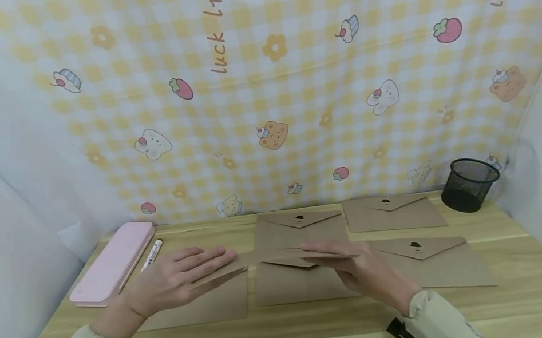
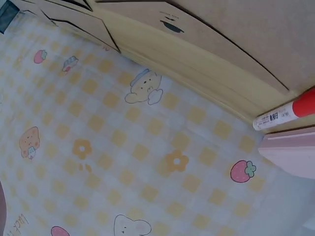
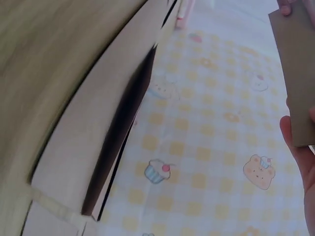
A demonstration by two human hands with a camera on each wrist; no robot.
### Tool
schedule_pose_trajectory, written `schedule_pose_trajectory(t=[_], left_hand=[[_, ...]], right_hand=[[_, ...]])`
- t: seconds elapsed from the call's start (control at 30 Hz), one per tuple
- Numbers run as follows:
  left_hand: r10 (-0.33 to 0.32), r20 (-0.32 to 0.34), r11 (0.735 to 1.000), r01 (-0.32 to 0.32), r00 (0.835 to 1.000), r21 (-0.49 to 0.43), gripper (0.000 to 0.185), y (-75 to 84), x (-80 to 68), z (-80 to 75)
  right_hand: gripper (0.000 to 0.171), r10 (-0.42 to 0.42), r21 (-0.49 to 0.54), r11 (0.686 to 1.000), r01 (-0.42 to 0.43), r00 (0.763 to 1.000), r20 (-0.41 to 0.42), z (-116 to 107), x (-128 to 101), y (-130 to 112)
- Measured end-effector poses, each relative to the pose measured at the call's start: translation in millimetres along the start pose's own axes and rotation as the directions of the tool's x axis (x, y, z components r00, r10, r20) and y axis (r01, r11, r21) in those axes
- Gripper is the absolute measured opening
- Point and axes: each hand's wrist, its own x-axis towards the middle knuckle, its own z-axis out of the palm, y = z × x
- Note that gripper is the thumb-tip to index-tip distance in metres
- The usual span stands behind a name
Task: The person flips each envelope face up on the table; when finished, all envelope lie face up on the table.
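Above the desk, a brown kraft-paper piece (image 3: 301,81), probably an envelope, is held between both hands and seen nearly edge-on in the head view. My left hand (image 1: 180,280) grips its left end, fingers stretched along the top. The right hand (image 1: 368,268) grips the other end; its thumb (image 3: 286,130) shows beside the paper in the right wrist view. Beneath lie a front-left envelope (image 1: 207,308), a front-middle envelope (image 1: 298,286) with its flap slightly raised, and a front-right envelope (image 1: 441,269). Several flaps carry a small black hat print.
Two more envelopes lie behind, one middle (image 1: 280,234) and one right (image 1: 387,219). A pink case (image 1: 112,263) and a white marker (image 1: 152,254) with a red part sit at left. A black mesh pen holder (image 1: 466,188) stands at back right. A checked curtain (image 1: 291,91) hangs behind.
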Motion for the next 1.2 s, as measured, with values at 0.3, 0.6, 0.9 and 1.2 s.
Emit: schedule_pose_trajectory(t=[0.3,0.6,0.9,1.2], left_hand=[[-0.6,0.175,0.751,0.625,0.781,-0.214,0.025,-23.6,-37.8,-5.4],[-0.721,0.64,0.337,0.942,0.266,-0.012,0.023,-40.4,-109.1,31.5],[-0.611,0.778,0.357,0.928,0.143,0.109,0.016,-29.2,-150.5,74.7],[-0.569,0.805,0.536,0.819,0.169,0.207,0.012,-24.0,-161.0,70.9]], right_hand=[[0.049,0.372,0.226,0.896,-0.383,0.924,0.091,34.0,60.1,20.1],[0.046,0.608,0.177,0.638,-0.749,0.631,0.482,104.2,95.1,59.2],[0.042,0.653,-0.166,0.653,-0.739,0.438,0.618,161.7,112.8,87.5],[0.045,0.672,-0.347,0.685,-0.641,0.372,0.64,177.4,127.6,84.5]])
